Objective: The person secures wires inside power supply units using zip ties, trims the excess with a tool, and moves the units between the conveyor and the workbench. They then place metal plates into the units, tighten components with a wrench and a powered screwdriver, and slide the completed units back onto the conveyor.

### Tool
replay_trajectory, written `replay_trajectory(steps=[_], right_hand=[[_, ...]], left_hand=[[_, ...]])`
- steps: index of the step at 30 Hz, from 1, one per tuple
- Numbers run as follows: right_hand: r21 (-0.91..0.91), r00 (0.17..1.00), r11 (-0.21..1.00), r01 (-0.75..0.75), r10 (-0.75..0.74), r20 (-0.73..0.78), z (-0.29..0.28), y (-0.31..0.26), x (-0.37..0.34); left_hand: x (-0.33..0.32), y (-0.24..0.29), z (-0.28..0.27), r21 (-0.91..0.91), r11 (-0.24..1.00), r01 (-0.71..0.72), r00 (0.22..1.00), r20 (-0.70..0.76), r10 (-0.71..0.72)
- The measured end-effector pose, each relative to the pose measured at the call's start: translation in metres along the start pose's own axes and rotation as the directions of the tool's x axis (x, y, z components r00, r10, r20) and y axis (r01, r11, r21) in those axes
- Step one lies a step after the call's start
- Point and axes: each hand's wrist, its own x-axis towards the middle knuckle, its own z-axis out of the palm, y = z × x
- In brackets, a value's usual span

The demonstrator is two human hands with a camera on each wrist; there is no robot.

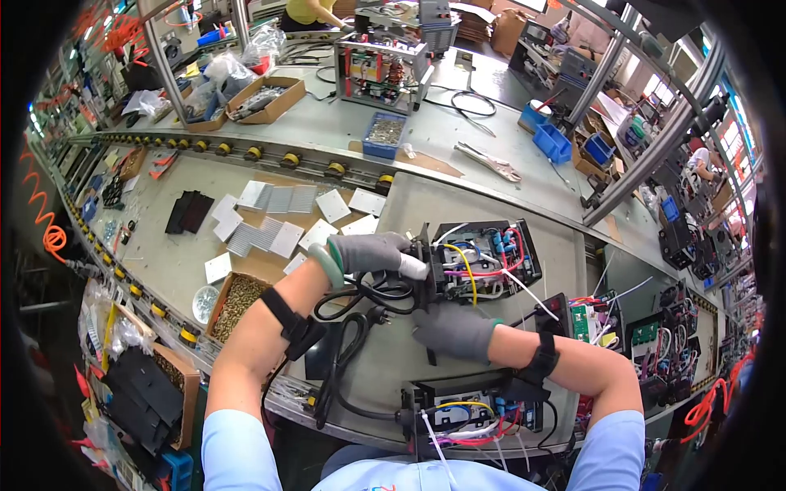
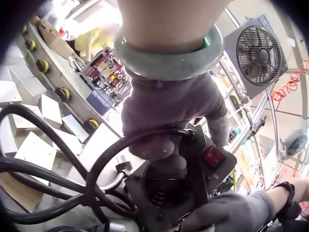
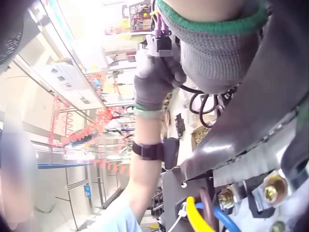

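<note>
A black end panel (image 2: 159, 193) with a red rocker switch (image 2: 212, 157), a round grille and a thick black power cord (image 2: 53, 137) stands upright at the end of an opened electronic unit (image 1: 485, 258). My gloved left hand (image 1: 370, 252) grips the panel near its switch, beside the cord's entry, fingers on the grille side. My gloved right hand (image 1: 453, 331) holds the panel's near edge, its fingertips partly hidden behind the panel in the left wrist view. Yellow, red and blue wires show inside the unit. The cord loops left of the panel, its plug (image 1: 378, 315) lying among the loops.
A second opened unit (image 1: 458, 413) lies near my body. Several metal heat sinks (image 1: 282, 200) and a box of small brass-coloured parts (image 1: 239, 307) are on the left. A roller rail (image 1: 270, 158) runs behind. More units (image 1: 667, 335) stand at right.
</note>
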Motion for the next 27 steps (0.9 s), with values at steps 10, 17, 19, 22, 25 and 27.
replay_trajectory(steps=[10,17,19,22,25,27], right_hand=[[0.471,0.883,0.874,-0.119,0.310,-0.352,-0.126,0.035,0.039],[0.540,0.724,0.545,-0.641,0.663,0.191,-0.056,0.180,0.118],[0.659,0.823,0.506,-0.557,0.443,0.356,-0.046,0.188,0.122],[0.623,0.710,0.383,-0.682,0.551,0.439,-0.059,0.183,0.126],[0.759,0.604,0.323,-0.565,0.788,0.115,-0.054,0.189,0.136],[0.852,0.462,0.411,-0.324,0.855,-0.237,-0.055,0.177,0.134]], left_hand=[[0.027,-0.037,0.023,0.276,0.822,-0.498,0.737,-0.365,0.569],[0.029,-0.001,0.021,0.760,0.650,-0.013,0.722,-0.443,0.532],[0.042,-0.017,0.020,0.868,0.497,0.005,0.499,-0.433,0.751],[0.057,-0.026,0.026,0.865,0.500,0.037,0.361,-0.479,0.801],[0.063,-0.021,0.040,0.709,0.705,-0.031,0.274,-0.672,0.688],[0.065,-0.023,0.046,0.551,0.829,-0.098,0.175,-0.810,0.559]])
